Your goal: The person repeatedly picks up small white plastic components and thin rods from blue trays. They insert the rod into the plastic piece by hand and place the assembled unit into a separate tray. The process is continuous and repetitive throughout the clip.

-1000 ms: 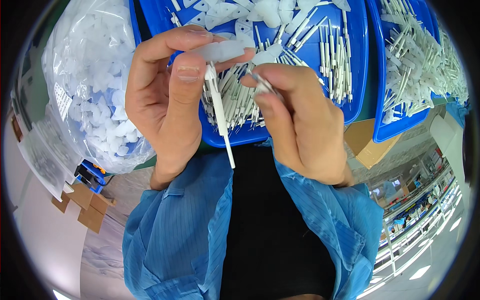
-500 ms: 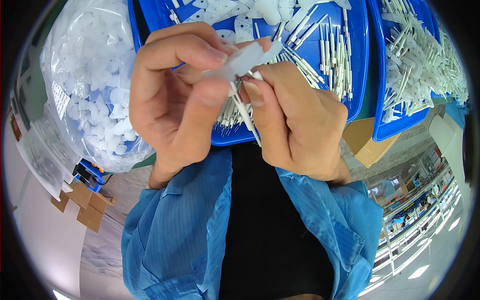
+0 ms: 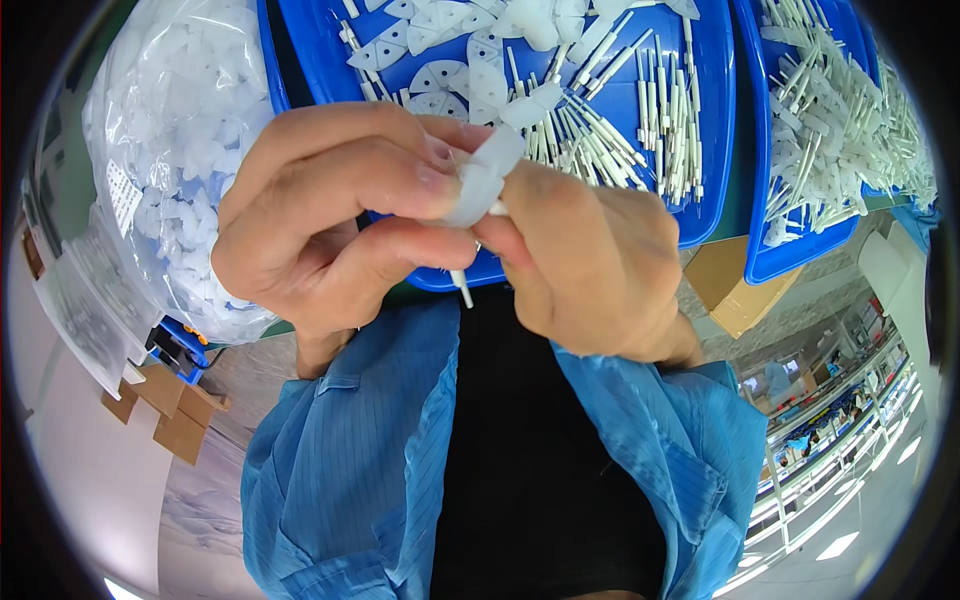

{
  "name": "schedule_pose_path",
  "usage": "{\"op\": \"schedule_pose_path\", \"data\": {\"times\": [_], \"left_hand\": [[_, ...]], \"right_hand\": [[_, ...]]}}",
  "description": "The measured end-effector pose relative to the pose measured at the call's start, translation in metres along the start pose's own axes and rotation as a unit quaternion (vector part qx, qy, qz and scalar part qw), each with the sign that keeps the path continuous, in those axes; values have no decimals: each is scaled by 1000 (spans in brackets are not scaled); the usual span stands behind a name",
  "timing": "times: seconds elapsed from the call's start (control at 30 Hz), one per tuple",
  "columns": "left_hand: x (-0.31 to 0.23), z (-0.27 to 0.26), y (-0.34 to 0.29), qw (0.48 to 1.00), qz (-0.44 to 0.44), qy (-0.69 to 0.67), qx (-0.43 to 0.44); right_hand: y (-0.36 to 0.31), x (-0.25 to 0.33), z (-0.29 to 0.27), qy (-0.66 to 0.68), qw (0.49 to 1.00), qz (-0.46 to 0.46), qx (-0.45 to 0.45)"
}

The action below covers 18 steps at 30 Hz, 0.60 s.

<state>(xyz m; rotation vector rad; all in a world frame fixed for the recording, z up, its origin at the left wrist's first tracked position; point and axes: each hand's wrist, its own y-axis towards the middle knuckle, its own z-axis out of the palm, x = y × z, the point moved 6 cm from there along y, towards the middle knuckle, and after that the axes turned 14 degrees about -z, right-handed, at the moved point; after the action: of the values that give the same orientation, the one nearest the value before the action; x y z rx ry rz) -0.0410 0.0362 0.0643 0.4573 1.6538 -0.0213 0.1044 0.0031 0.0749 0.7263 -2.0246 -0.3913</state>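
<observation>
My left hand (image 3: 335, 205) is closed, its thumb and fingers pinching a curved, translucent white plastic piece (image 3: 485, 180). Beneath the left thumb pokes out the end of a thin white rod (image 3: 460, 285). Right beside it, my right hand (image 3: 595, 250) is closed too, with its fingertips pressed on a short white rod end (image 3: 498, 208) against the plastic piece. The fingers hide how rod and piece fit together. Both hands are raised over the near edge of a blue tray (image 3: 715, 215).
In the tray lie fan-shaped white plastic pieces (image 3: 440, 85) and bundles of white rods (image 3: 670, 125). A clear bag (image 3: 180, 190) of white pieces stands at left. Another blue tray (image 3: 770, 262) at right holds a heap of rods with pieces. Below it sits a cardboard box (image 3: 735, 290).
My left hand has dropped a little and turned, and the plastic piece now stands more upright. Less of the rod shows below. My right hand has rolled over, hiding its thumb.
</observation>
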Motion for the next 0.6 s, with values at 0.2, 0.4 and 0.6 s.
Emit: {"op": "schedule_pose_path", "data": {"times": [0.2,0.4,0.6], "left_hand": [[-1,12,2,994,16,-110,16],[-7,9,4,997,45,17,59],[-7,6,4,998,56,15,31]], "right_hand": [[-5,-3,-2,44,996,-75,-14],[-12,-15,-2,61,994,-80,34],[-8,-14,-14,11,997,-30,72]]}}
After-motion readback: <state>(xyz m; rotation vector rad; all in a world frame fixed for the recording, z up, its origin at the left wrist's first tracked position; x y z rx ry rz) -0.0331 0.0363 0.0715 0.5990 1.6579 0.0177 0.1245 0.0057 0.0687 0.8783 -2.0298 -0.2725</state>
